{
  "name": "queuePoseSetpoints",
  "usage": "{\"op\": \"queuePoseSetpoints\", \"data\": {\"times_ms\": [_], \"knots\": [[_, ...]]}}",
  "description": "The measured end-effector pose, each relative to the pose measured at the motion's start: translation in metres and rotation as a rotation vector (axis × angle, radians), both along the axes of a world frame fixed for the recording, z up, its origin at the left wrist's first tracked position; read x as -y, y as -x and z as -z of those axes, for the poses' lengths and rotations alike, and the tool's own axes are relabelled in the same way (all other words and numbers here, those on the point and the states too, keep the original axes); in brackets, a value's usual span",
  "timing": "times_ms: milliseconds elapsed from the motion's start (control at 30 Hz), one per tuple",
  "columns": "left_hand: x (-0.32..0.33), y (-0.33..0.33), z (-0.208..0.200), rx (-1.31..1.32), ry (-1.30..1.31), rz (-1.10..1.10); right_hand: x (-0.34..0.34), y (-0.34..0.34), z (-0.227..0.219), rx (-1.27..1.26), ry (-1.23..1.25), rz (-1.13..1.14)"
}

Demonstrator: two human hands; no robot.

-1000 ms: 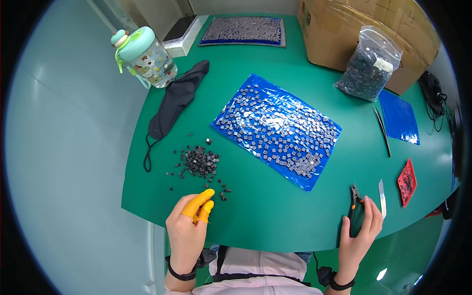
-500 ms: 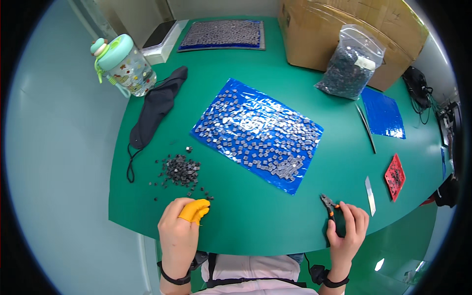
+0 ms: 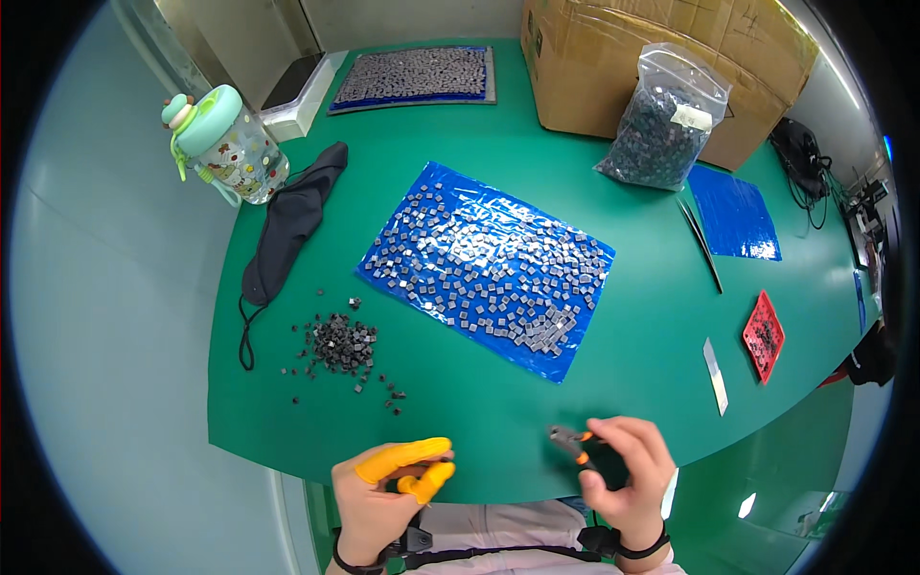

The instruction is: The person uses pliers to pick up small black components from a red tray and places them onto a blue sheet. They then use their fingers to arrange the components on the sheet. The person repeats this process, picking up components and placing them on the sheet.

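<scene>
My left hand [image 3: 383, 494] is at the near table edge, wearing yellow finger cots [image 3: 407, 458] on thumb and forefinger. Its two fingertips come together around a small dark piece [image 3: 448, 461], mostly covered by the fingers. Facing it, my right hand [image 3: 632, 474] grips small cutting pliers [image 3: 571, 443] with black and orange handles, the jaws turned toward the left hand. Beyond the left hand lies a loose heap of small dark cubes [image 3: 343, 342]. At the middle of the table is a blue film sheet [image 3: 537, 366] with many small grey square pieces in scattered rows.
Left stand a clear bottle [image 3: 244, 163] and a black cloth pouch [image 3: 287, 235]. Behind are a covered board [image 3: 414, 77], a cardboard box [image 3: 585, 77] and a zip bag [image 3: 661, 134]. Tweezers [image 3: 701, 246], blue film [image 3: 733, 216], a blade [image 3: 715, 377] and a red tray [image 3: 749, 337] lie right.
My left hand has moved from beside the heap toward me and rightward. My right hand has lifted the pliers and brought them left toward it. The view has shifted slightly.
</scene>
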State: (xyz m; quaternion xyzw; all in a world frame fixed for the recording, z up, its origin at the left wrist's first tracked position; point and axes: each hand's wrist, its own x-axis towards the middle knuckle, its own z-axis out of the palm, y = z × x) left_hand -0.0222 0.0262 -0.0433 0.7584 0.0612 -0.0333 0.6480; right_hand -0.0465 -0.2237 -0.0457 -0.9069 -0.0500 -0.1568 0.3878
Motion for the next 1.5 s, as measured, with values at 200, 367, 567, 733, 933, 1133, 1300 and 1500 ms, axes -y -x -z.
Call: {"op": "queuePoseSetpoints", "data": {"times_ms": [200,367,567,733,933,1133,1300,1500], "knots": [[0.015,-0.011,0.0,-0.121,0.268,0.123,-0.018,-0.012,0.007,0.035,-0.067,-0.171],[0.019,-0.017,0.007,-0.107,0.457,0.109,-0.016,-0.014,0.01,0.075,-0.022,-0.235],[0.02,-0.017,0.011,-0.102,0.496,0.098,-0.017,-0.01,0.01,0.053,-0.001,-0.2],[0.018,-0.013,0.015,-0.039,0.44,0.108,-0.016,-0.01,0.012,0.053,0.029,-0.208],[0.027,-0.017,-0.001,-0.103,0.303,-0.094,-0.017,-0.017,0.012,0.089,0.075,-0.287],[0.024,-0.019,0.004,-0.069,0.295,0.068,0.0,-0.011,0.01,0.035,0.002,-0.168],[0.021,-0.013,0.004,-0.002,0.179,0.001,0.039,-0.002,-0.001,0.092,-0.523,0.214],[0.026,-0.012,0.005,0.026,0.14,0.03,0.165,0.014,-0.005,0.045,-0.025,0.812]]}}
